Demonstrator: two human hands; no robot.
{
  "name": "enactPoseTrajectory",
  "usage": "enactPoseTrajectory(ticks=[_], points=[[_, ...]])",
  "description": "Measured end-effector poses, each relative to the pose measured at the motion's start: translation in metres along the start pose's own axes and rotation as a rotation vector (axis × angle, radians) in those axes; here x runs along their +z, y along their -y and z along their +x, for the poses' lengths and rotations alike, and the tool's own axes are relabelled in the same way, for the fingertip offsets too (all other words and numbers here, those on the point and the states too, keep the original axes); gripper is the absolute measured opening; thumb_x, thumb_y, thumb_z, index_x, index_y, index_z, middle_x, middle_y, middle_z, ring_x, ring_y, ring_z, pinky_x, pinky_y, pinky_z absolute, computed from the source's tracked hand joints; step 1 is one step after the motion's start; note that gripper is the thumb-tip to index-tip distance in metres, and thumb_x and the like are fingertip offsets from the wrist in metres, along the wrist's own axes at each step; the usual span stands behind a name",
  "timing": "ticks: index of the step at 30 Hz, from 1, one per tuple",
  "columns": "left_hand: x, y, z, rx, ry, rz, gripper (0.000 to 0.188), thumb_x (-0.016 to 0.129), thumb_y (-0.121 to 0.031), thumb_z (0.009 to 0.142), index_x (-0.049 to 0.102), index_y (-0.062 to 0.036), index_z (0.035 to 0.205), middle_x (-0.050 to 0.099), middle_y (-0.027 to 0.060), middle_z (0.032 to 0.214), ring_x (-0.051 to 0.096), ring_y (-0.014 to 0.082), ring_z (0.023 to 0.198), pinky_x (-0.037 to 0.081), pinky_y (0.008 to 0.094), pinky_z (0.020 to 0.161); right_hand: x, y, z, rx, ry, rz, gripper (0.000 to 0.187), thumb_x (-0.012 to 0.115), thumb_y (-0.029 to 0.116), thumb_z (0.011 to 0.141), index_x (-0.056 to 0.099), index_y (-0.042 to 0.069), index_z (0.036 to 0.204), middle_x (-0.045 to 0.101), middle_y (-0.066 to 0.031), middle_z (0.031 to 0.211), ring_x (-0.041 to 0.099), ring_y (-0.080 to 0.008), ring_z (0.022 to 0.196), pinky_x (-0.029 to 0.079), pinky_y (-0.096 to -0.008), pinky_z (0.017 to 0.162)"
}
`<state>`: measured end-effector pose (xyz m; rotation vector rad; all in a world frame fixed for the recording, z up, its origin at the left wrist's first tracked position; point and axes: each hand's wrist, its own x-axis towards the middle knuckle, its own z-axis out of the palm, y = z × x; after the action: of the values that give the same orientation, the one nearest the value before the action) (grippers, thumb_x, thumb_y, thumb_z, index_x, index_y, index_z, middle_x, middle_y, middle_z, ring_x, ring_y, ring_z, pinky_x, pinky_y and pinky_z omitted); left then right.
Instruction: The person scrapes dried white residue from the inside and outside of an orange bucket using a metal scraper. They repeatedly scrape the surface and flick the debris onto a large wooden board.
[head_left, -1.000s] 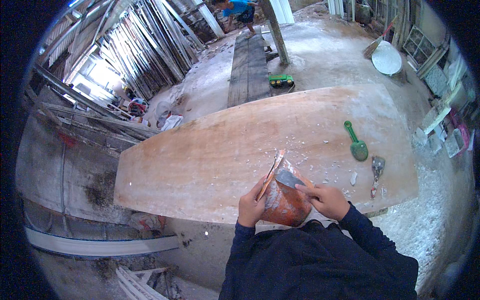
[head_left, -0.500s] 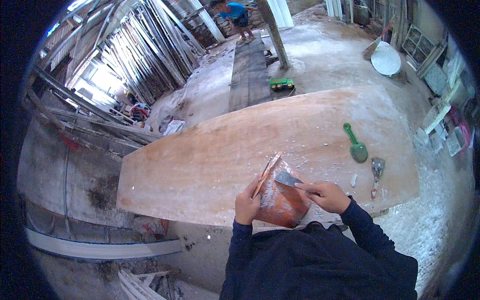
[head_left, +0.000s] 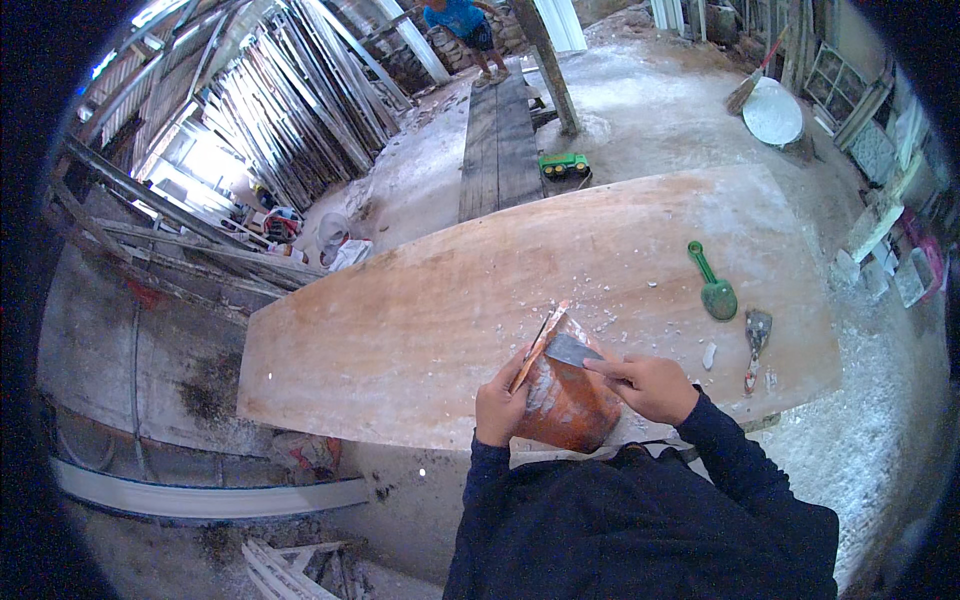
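Observation:
An orange bucket (head_left: 575, 412) crusted with white residue lies tipped over near the front edge of a wooden board (head_left: 390, 350). My left hand (head_left: 500, 402) is closed around its rim. In my right hand (head_left: 658, 388) is a scraper (head_left: 572, 349) with a flat grey blade, its handle mostly hidden by the fingers. The blade lies against the bucket just inside the rim. White flakes are scattered on the board beyond the bucket. To the right lie a green toy shovel (head_left: 716, 298) and a second, residue-covered scraper (head_left: 757, 335).
A small white chunk (head_left: 709, 356) sits right of my right hand. Behind the board are a green toy truck (head_left: 564, 165), a dark plank (head_left: 497, 140) and a post (head_left: 548, 75). Another person (head_left: 470, 35) in a blue shirt stands at the plank's far end. White material (head_left: 870, 400) covers the floor at right.
The scraper blade has shifted slightly up and left toward the bucket's rim. My left hand keeps its hold. The person at the back has straightened up from a bent posture.

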<state>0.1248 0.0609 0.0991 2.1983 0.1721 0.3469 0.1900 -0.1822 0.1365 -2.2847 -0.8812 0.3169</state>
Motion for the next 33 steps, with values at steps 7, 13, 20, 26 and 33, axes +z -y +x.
enactPoseTrajectory(ticks=[7,13,20,26,33], points=[[0.002,0.0,-0.003,-0.068,-0.011,-0.094,0.041,0.061,-0.006,0.081,0.055,-0.0067,0.122,0.063,0.0179,0.108,0.063,0.0206,0.097,0.049,0.029,0.08,0.019,-0.004,0.007,-0.038,-0.031,0.202,0.036,0.05,0.021,0.085,0.057,0.021,0.121,0.057,-0.0112,0.116,0.062,-0.0304,0.091,0.049,-0.037,0.078],[-0.002,-0.001,-0.003,-0.098,-0.079,-0.205,0.039,0.061,-0.01,0.085,0.053,-0.0012,0.123,0.063,0.0146,0.11,0.06,0.0134,0.097,0.046,0.0263,0.082,0.059,-0.016,0.025,-0.205,-0.227,0.408,0.039,0.051,0.014,0.087,0.053,0.014,0.126,0.055,-0.0179,0.12,0.05,-0.0307,0.115,0.036,-0.0299,0.098],[-0.017,-0.006,0.01,-0.089,-0.1,-0.324,0.045,0.057,-0.024,0.089,0.049,0.0015,0.126,0.058,0.0149,0.118,0.056,0.0156,0.101,0.045,0.0266,0.085,0.037,-0.005,0.015,-0.108,-0.068,0.347,0.039,0.054,0.015,0.085,0.055,0.02,0.124,0.057,-0.0158,0.116,0.056,-0.0321,0.104,0.044,-0.0353,0.089],[-0.018,0.013,0.015,-0.101,-0.109,-0.413,0.05,0.047,-0.037,0.094,0.05,0.002,0.126,0.058,0.0144,0.116,0.055,0.0148,0.101,0.044,0.0265,0.085,0.021,0.022,0.005,-0.124,-0.148,-0.019,0.037,0.057,0.023,0.083,0.058,0.028,0.119,0.061,-0.0095,0.085,0.062,-0.0283,0.068,0.05,-0.0382,0.058],[-0.013,0.019,0.016,-0.161,-0.09,-0.38,0.044,0.047,-0.033,0.094,0.057,0.0038,0.116,0.064,0.0127,0.102,0.058,0.0146,0.09,0.046,0.0268,0.079,0.006,0.037,0.009,-0.069,-0.063,-0.177,0.034,0.057,0.026,0.083,0.059,0.027,0.117,0.061,-0.0106,0.082,0.062,-0.0278,0.066,0.05,-0.0374,0.052]])
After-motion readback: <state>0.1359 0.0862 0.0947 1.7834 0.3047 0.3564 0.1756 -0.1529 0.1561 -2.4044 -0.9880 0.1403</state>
